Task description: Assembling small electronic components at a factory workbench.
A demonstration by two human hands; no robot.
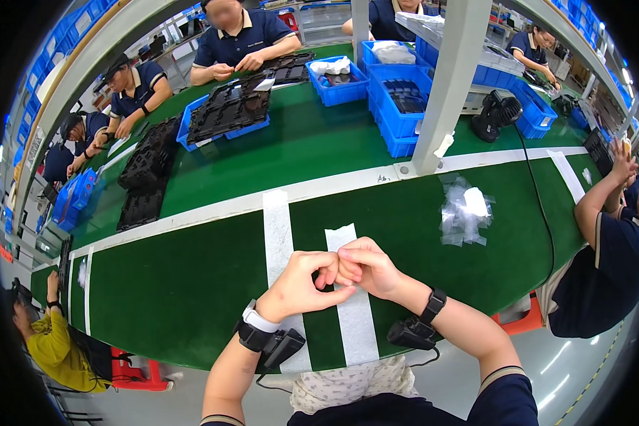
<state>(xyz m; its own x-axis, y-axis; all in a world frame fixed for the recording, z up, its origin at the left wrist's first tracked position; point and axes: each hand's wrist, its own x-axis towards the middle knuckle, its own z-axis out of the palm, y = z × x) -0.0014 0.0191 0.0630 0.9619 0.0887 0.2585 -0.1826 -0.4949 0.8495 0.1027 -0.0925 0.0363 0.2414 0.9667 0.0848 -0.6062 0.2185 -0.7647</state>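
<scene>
My left hand (299, 282) and my right hand (371, 268) meet above the green table mat (192, 284), close to its near edge. The left fingers curl inward, and the left thumb reaches across below them. Thumb and bent fingers of the right hand press together against the left fingertips. Anything between the fingers is hidden or too small to make out. Beneath the hands lie two white strips, a longer one (277, 220) on the left and a shorter one (360, 334) on the right. Black straps with small black devices circle both wrists; the left also has a white band.
Clear film pieces with a white scrap (468, 211) lie to the right. Behind stand a grey post (451, 92), blue bins (399, 99), a black fan (495, 113) with a trailing cable, and black trays (145, 163). Several co-workers sit around; one is close on the right (603, 270).
</scene>
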